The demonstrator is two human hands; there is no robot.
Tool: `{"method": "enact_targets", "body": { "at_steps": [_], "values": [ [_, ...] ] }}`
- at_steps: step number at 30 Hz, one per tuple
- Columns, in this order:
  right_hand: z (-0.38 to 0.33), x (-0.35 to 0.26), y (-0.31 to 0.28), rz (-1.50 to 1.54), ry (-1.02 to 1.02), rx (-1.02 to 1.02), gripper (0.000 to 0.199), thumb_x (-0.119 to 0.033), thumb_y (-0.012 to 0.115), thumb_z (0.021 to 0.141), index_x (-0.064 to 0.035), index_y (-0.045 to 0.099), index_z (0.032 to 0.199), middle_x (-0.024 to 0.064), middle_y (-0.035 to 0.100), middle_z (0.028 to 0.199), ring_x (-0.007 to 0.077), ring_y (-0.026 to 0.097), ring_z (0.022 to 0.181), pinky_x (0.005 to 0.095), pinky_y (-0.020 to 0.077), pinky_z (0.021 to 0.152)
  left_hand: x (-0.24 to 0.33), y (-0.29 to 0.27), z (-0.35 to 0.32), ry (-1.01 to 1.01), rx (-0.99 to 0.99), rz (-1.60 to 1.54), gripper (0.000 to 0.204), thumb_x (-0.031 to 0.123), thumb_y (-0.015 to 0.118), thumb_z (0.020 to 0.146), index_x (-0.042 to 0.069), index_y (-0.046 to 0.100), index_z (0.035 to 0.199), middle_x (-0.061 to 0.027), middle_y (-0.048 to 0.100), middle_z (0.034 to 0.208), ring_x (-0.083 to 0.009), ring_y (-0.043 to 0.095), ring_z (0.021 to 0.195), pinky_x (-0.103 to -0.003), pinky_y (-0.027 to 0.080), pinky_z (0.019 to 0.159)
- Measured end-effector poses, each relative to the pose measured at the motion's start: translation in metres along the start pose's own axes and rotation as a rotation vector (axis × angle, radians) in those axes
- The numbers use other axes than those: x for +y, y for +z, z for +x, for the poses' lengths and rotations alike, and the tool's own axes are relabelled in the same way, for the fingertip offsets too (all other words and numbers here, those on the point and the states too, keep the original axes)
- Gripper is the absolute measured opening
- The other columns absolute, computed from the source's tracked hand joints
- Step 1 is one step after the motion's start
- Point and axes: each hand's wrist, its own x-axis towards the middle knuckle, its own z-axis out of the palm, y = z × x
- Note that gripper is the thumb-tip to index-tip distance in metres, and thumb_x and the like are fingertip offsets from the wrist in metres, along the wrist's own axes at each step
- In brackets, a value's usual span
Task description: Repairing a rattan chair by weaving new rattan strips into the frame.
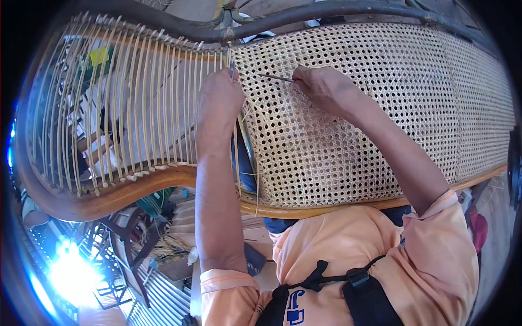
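A curved wooden chair frame [179, 178] lies across in front of me. A woven cane panel [348, 141] with small regular holes fills its right part, and parallel cane strands [147, 103] span the left part. My right hand [326, 89] is over the upper panel, closed on a thin dark awl-like tool [278, 78] that points left. At the panel's left edge my left hand [220, 98] is closed; a small greyish piece [232, 69] sticks up beside its fingers, its kind unclear. Loose cane ends [247, 111] stick out just below that hand.
A dark curved rail [326, 10] runs along the far side. Wooden chair parts [128, 239] and a bundle of cane strips [168, 247] are at lower left, near a glaring light [73, 274]. Through the strands show another person's hand [89, 142] and a yellow-green item [99, 56].
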Motion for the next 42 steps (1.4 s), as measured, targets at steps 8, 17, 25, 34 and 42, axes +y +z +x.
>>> {"method": "enact_targets", "body": {
  "at_steps": [8,17,25,34,42],
  "values": [
    [-0.006,0.013,0.005,0.13,0.009,0.077,0.025,-0.022,0.042,0.093,-0.003,0.055,0.104,0.0188,0.063,0.087,0.0326,0.063,0.08,0.0412,0.0506,0.073,-0.003,0.012,0.009,0.042,-0.018,-0.12,0.024,0.012,0.053,0.081,0.003,0.065,0.1,-0.0144,0.067,0.09,-0.0225,0.064,0.083,-0.032,0.047,0.075],
    [-0.004,0.009,0.005,0.125,-0.003,0.084,0.022,-0.013,0.043,0.087,-0.0003,0.059,0.097,0.0217,0.064,0.09,0.034,0.064,0.083,0.0417,0.0514,0.075,-0.005,0.017,0.008,-0.011,-0.003,-0.166,0.023,0.013,0.053,0.08,0.002,0.065,0.096,-0.012,0.066,0.08,-0.02,0.064,0.073,-0.031,0.048,0.069],
    [0.01,0.008,0.01,0.242,0.078,0.033,0.022,-0.01,0.043,0.087,-0.0025,0.061,0.098,0.0199,0.064,0.095,0.0335,0.063,0.086,0.0407,0.0508,0.077,0.03,-0.025,0.057,-0.089,-0.334,0.24,0.023,0.013,0.05,0.079,-0.007,0.062,0.08,-0.0167,0.063,0.066,-0.0239,0.061,0.057,-0.035,0.048,0.06],
    [0.023,-0.01,-0.006,0.152,0.14,-0.037,0.017,-0.021,0.045,0.095,-0.0061,0.054,0.091,0.0083,0.058,0.076,0.0139,0.051,0.059,0.0366,0.0447,0.059,0.017,-0.026,0.072,-0.217,-0.698,0.273,0.02,0.012,0.05,0.078,0.003,0.062,0.064,-0.008,0.062,0.058,-0.0155,0.055,0.048,-0.032,0.044,0.047],
    [0.04,-0.005,-0.002,0.154,0.07,0.06,0.016,-0.019,0.049,0.093,-0.0066,0.057,0.089,0.0102,0.055,0.071,0.0143,0.043,0.057,0.0333,0.041,0.059,0.017,-0.023,0.074,-0.219,-0.727,0.314,0.024,0.011,0.051,0.079,0.007,0.06,0.058,-0.0055,0.06,0.056,-0.0141,0.052,0.049,-0.031,0.041,0.046]
  ]
}}
